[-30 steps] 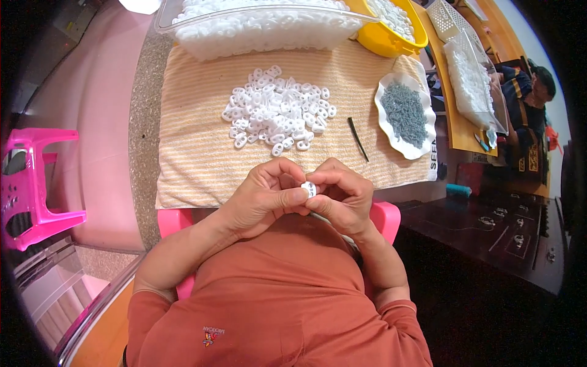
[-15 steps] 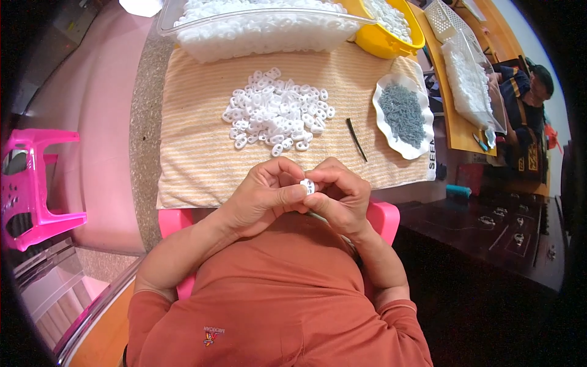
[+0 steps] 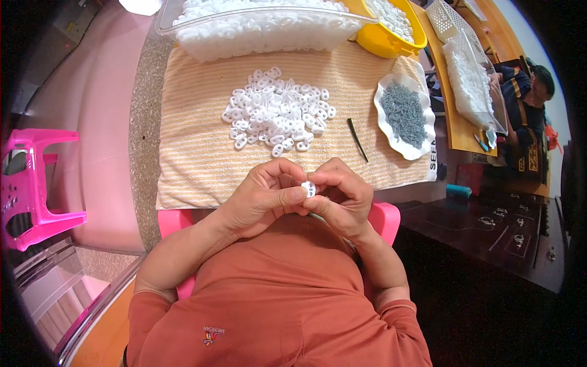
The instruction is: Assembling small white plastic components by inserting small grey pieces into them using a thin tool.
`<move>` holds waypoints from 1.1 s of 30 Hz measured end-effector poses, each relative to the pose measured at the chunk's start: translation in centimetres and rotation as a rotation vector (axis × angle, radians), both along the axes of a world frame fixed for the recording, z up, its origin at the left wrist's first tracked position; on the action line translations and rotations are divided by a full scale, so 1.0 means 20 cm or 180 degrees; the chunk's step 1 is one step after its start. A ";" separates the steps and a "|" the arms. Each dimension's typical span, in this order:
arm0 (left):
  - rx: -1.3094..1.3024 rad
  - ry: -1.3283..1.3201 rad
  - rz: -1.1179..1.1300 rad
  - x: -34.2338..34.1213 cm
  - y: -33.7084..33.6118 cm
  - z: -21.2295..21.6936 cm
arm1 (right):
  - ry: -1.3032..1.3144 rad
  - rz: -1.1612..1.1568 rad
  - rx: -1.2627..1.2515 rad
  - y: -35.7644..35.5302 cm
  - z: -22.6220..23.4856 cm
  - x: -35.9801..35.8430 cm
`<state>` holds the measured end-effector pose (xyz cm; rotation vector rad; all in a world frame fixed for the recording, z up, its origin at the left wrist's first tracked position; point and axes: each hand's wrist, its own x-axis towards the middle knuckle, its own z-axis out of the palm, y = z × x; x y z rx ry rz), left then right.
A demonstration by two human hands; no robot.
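Observation:
Between my two hands, near the front edge of the striped towel, is a small white oval plastic piece with dark slots. My left hand pinches it with thumb and forefinger from the left. From the right, the thumb and forefinger of my right hand close on the same piece. Beyond my hands lies a loose pile of white two-holed plastic pieces. A thin black stick-like tool rests to the right of the pile. Farther right, a scalloped white dish holds many small grey pieces.
A large clear bin of white pieces stands at the far edge, beside a yellow basin. At right, another person sits by a second clear bin. A pink stool stands at left, and dark furniture at right.
My right hand has shifted very slightly, and the white piece looks turned a little between my fingertips. The pile, dish and tool stay in place on the towel.

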<state>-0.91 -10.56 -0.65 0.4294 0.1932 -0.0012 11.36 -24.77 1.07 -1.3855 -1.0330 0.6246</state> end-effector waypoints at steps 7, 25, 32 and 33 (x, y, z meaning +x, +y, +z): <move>0.0008 0.0004 0.0044 0.00 -0.01 -0.01 | 0.0030 0.0056 0.0006 0.00 0.00 -0.01; 0.0185 0.0251 0.0068 -0.01 0.00 0.05 | -0.0717 -0.0108 -0.0260 -0.01 0.07 0.07; 0.0222 0.0169 0.0137 0.00 0.00 0.04 | -0.2126 -0.1457 -0.1226 -0.03 0.11 0.23; 0.0203 0.0173 0.0136 0.00 0.00 0.04 | -0.2130 -0.1456 -0.1226 -0.04 0.10 0.24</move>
